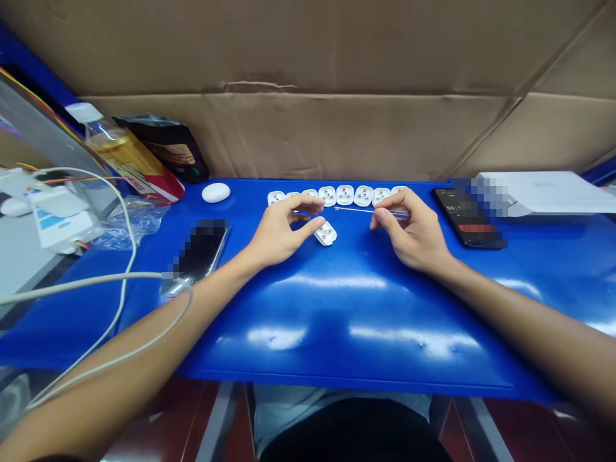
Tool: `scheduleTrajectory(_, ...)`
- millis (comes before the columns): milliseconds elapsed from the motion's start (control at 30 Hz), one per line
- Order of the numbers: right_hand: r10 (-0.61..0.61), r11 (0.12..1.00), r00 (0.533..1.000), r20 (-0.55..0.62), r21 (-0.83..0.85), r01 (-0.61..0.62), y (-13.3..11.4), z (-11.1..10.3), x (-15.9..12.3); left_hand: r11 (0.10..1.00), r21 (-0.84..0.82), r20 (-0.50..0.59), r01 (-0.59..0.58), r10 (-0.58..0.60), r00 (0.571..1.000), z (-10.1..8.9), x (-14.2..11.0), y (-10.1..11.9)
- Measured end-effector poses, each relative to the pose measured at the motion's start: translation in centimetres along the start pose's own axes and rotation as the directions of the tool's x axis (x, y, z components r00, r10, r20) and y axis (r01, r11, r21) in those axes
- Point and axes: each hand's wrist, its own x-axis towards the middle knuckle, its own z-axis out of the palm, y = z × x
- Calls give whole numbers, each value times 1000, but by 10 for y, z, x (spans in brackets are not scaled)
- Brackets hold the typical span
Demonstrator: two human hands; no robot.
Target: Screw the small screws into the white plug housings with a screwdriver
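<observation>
My right hand [414,231] is closed around the handle of a thin screwdriver [359,209], whose metal shaft points left. Its handle looks clear and purplish where it shows between the fingers. My left hand [283,231] has its thumb and fingers apart, curved over the blue surface. Right by its thumb tip lies a small white rounded-square part [327,233] with metal pieces in it; whether the thumb touches it I cannot tell. Behind both hands several similar white parts [345,195] stand in a row, some partly hidden by the fingers.
A phone [205,250] with a cable lies left, another phone [469,221] right, beside a white box [543,189]. A white oval case [216,192], a leaning bottle [129,157] and a black pouch [168,147] are at back left. Cardboard [337,135] walls the back of the blue table [337,340].
</observation>
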Motion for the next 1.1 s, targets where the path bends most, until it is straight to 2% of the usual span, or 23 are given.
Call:
scheduleTrajectory(133,-46,991,999,-14,126,47,-15,2,-5,984,-176,14,25,-23,1000,0,2,-1)
scheduleTrajectory(267,-84,987,996,-20,134,86,-26,2,-8,967,-250,65,43,-28,998,1,2,3)
scheduleTrajectory(400,-89,987,996,-15,131,90,-27,2,-8,945,-310,57,101,-88,995,1,2,8)
scheduleTrajectory(500,-74,989,997,-11,127,75,-26,2,-9,949,-297,31,108,-103,994,1,2,10)
scheduleTrajectory(700,-48,987,999,0,154,47,-25,2,-9,980,-195,-68,28,-42,997,0,2,8)
scheduleTrajectory(867,-22,989,999,25,146,18,-28,0,-7,982,-191,-63,-4,-8,998,1,2,4)
scheduleTrajectory(1000,38,979,999,34,199,-43,-32,-1,-5,980,-166,-88,-105,91,992,2,-1,4)
scheduleTrajectory(1100,34,976,999,37,215,-41,-34,-1,-5,987,-122,-48,-107,102,994,2,-4,7)
